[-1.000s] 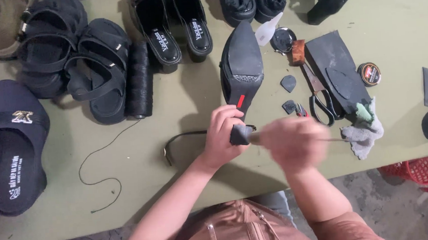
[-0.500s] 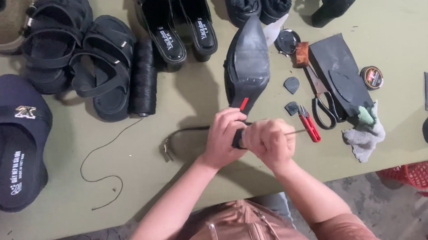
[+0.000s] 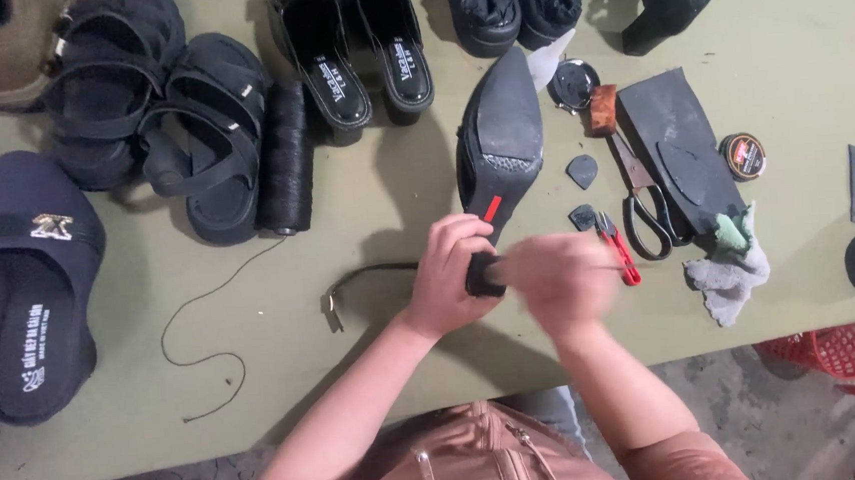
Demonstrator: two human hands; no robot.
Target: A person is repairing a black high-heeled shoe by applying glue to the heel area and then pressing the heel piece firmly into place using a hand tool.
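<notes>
Together both hands point(image 3: 511, 279) clasp the black high-heeled shoe's point(image 3: 501, 140) heel.

On my table I count one high-heeled shoe point(image 3: 499, 140), two black sandals point(image 3: 153, 119), two black mules point(image 3: 354, 50), one spool of black thread point(image 3: 285, 160) — and one pair of scissors point(image 3: 646, 205), one grey rag point(image 3: 729, 274), one small round tin point(image 3: 743, 156).
</notes>
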